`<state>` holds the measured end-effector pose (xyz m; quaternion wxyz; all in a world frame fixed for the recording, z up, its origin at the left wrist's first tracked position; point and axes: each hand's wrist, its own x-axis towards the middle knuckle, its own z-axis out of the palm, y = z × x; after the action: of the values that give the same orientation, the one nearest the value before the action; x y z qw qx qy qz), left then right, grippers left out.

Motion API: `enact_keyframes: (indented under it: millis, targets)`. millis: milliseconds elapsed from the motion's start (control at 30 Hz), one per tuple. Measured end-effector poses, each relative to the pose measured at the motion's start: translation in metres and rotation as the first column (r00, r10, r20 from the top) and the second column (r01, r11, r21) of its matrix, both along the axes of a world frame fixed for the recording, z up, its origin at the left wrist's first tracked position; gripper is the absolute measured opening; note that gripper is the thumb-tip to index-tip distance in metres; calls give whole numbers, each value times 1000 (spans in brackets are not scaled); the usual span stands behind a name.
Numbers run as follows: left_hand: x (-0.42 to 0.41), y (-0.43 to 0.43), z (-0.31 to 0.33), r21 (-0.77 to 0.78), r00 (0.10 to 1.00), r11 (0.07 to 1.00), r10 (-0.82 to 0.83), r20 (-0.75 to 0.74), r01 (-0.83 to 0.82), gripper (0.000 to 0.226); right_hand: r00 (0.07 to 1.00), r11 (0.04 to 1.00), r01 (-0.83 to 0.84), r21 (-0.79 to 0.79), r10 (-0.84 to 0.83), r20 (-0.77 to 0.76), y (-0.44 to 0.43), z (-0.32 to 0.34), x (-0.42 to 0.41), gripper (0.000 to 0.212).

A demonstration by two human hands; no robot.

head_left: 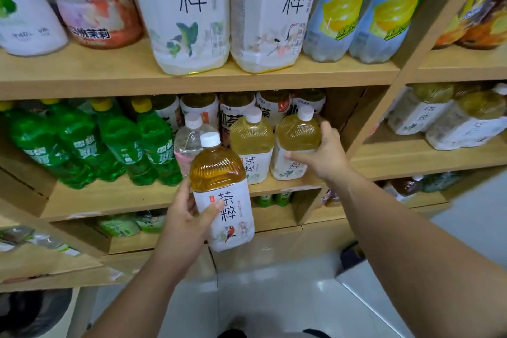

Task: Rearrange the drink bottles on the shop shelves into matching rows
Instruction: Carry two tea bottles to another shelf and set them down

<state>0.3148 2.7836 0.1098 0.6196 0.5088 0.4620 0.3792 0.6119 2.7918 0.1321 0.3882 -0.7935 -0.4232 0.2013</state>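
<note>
My left hand [189, 217] grips an amber tea bottle [223, 195] with a white cap and a parrot on its white label, held in the air in front of the middle shelf [115, 198]. My right hand [325, 155] grips a pale yellow tea bottle [295, 143] standing at the right end of that shelf. A matching pale tea bottle [251, 145] stands just left of it. A clear bottle with a pink label [188, 143] is behind the held one, partly hidden.
Several green soda bottles [90, 143] fill the left of the middle shelf, and more tea bottles [247, 107] stand at its back. Large tea and lemon bottles [192, 11] sit on the top shelf. A wooden upright [384, 107] closes the bay on the right.
</note>
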Motion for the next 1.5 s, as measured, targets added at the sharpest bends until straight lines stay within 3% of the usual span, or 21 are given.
enact_keyframes:
  millis: [167, 300, 433, 733, 1267, 1500]
  targets:
    - [3, 8, -1, 10, 999, 999, -43, 0, 43, 53, 999, 998, 15, 63, -12, -43, -5, 0, -7, 96]
    - [7, 12, -5, 0, 998, 998, -59, 10, 59, 52, 999, 997, 33, 68, -34, 27, -13, -2, -11, 107]
    - [15, 11, -8, 5, 998, 998, -68, 7, 68, 47, 984, 994, 4, 105, -23, 176, -26, -6, -19, 106]
    - [48, -9, -4, 43, 999, 998, -48, -16, 48, 50, 976, 990, -55, 132, 25, 218, -85, 4, -12, 102]
    - [222, -144, 0, 106, 995, 994, -28, -91, 38, 53, 999, 986, 31, 161, -34, 14, -233, -17, 191, 102]
    - [306, -173, 7, 90, 994, 993, -62, -88, 70, 51, 995, 986, 99, 135, -100, 4, -269, -14, 277, 101]
